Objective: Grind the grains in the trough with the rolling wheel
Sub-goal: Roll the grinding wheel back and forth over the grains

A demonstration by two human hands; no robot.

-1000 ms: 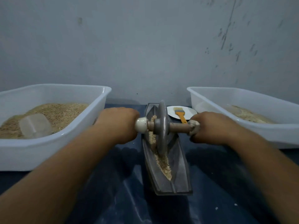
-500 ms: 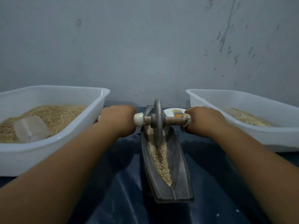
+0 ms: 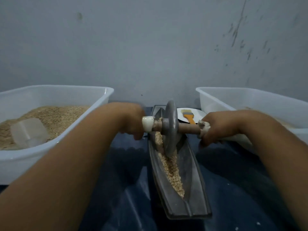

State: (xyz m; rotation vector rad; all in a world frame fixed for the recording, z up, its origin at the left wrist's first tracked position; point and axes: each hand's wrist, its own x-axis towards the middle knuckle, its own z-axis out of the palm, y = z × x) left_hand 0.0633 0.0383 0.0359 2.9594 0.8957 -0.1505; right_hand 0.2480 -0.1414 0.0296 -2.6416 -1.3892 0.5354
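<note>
Tilting wheel (image 3: 170, 129) (seemingly) rolled nearer.

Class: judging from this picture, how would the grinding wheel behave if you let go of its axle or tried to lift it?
The wheel looks like thick metal, so probably heavy. Its narrow rim sits in the trough, so it would likely tip sideways if released. Being round, it may roll along the groove over the grains.

Operator body only: two bare forearms in shot, left arm (image 3: 70, 164) and right arm (image 3: 273, 147). No sleeve edge visible on either up to the frame border. Left hand (image 3: 128, 120) and right hand (image 3: 221, 125) both ungloved. Wrists and backs of hands plain, fingers mostly tucked out of sight, left hand slightly motion-blurred. Rest of the person out of frame.
</note>
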